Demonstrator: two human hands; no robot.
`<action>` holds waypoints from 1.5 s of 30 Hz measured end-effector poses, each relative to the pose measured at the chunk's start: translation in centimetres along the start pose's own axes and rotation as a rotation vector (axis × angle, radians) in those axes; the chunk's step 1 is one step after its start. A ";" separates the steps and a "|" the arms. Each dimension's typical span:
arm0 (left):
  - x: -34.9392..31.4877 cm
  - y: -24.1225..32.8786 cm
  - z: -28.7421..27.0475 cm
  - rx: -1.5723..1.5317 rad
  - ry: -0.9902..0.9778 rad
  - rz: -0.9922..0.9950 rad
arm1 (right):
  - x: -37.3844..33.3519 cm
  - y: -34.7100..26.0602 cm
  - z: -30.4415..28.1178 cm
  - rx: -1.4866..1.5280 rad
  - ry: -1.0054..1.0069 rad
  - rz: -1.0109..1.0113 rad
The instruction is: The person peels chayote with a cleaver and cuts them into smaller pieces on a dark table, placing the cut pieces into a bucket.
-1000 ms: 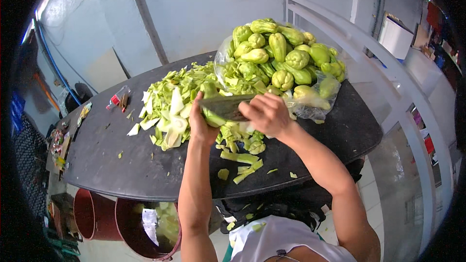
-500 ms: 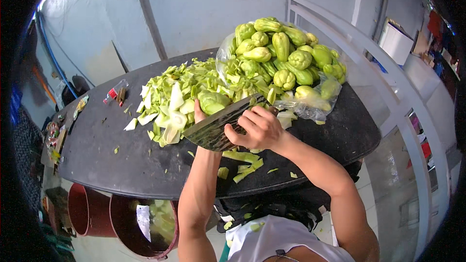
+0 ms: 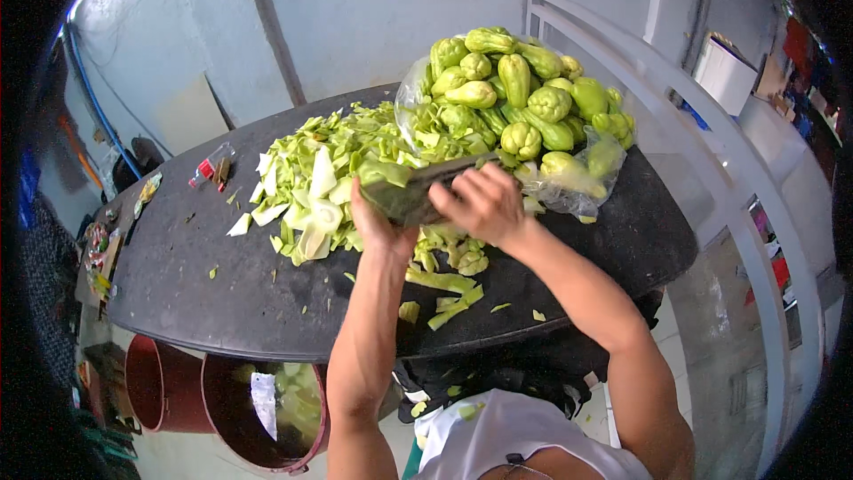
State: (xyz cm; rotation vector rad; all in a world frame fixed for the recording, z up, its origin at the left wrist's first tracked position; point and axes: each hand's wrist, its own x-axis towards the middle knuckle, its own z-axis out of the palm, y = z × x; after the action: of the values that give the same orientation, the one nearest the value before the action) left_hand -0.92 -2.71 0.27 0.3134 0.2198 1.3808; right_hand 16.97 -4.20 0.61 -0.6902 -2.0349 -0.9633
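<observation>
In my left hand (image 3: 380, 220) is a green chayote (image 3: 382, 172), cupped with the thumb up along its left side; the broad blade covers much of it. My right hand (image 3: 484, 204), blurred by motion, grips a large kitchen knife (image 3: 410, 196) with a wide, dark, streaked blade. That blade lies across the chayote, touching or very close to it. Behind both hands spreads a heap of green peelings and pale slices (image 3: 342, 138). More strips of peel (image 3: 453, 302) lie on the dark table (image 3: 195, 276) just in front of me.
Whole chayotes (image 3: 533, 107) are piled in a clear plastic bag (image 3: 569, 200) at the back right. A red-labelled wrapper (image 3: 209, 167) lies on the left. Below the table's front edge, a dark red bucket (image 3: 206, 400) holds pale pieces in liquid. A white railing (image 3: 702, 107) runs along the right.
The knife has swung up and away from me, its blade now more level. My left hand has turned and risen slightly with the chayote, showing more palm.
</observation>
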 end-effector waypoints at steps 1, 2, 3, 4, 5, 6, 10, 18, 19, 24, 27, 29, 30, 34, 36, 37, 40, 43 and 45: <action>0.2 0.2 1.2 0.141 0.190 0.140 | 0.1 1.0 0.2 -0.010 -0.043 0.035; 0.2 0.6 1.4 0.114 0.195 0.169 | -0.1 1.3 0.2 -0.011 -0.032 0.026; 0.0 0.8 1.2 0.120 0.196 0.151 | -0.3 1.2 0.1 -0.019 -0.032 0.020; -0.3 1.0 1.4 0.133 0.196 0.148 | 0.0 0.4 0.0 0.010 -0.015 0.027; -0.5 1.1 1.5 0.146 0.195 0.145 | 0.4 -0.1 -0.2 0.038 0.002 0.033; -0.4 1.0 1.0 0.168 0.135 0.132 | 0.8 -0.3 -0.6 0.045 0.005 0.014; -0.9 0.4 0.9 0.201 0.100 0.129 | 1.4 -1.3 -0.5 0.111 0.121 0.027; -1.5 -0.1 2.9 0.233 0.151 0.132 | 0.4 1.2 -1.2 0.155 0.017 0.143; -1.2 -0.3 2.2 0.213 0.090 0.139 | 1.0 0.5 -1.9 0.161 0.050 0.096; -0.7 0.1 1.2 0.175 -0.027 0.044 | 0.8 0.0 -0.3 0.128 0.058 0.053; -1.6 -0.1 3.3 0.383 0.131 0.094 | -1.1 3.2 1.2 0.124 -0.054 0.223; -2.4 -0.4 3.6 0.380 0.151 0.092 | -0.7 2.5 0.0 0.142 -0.045 0.202; -2.0 -0.1 3.5 0.397 0.109 0.089 | -0.3 2.5 -0.4 0.175 0.016 0.168; -1.3 0.3 1.4 0.267 0.052 0.055 | 1.8 0.1 -2.8 0.358 0.123 0.022; -1.2 -0.2 2.8 0.327 0.123 0.068 | 1.2 1.1 -1.4 0.276 0.050 0.096; -1.3 -0.5 3.3 0.382 0.199 0.082 | 0.4 1.7 -0.5 0.199 -0.030 0.167; -1.7 0.3 2.0 0.449 0.060 0.053 | 0.1 1.9 0.1 0.103 -0.096 0.220; -1.2 0.6 1.7 0.387 0.082 0.083 | 0.6 1.4 -1.0 0.193 -0.010 0.194; -1.0 0.9 1.0 0.291 0.035 0.092 | 1.4 0.5 -2.0 0.363 0.111 0.044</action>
State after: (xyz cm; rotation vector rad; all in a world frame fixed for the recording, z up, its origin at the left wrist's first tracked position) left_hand -1.56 -3.63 1.47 0.5472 0.4415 1.4468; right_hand 17.39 -5.28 2.76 -0.4715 -2.0145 -0.5703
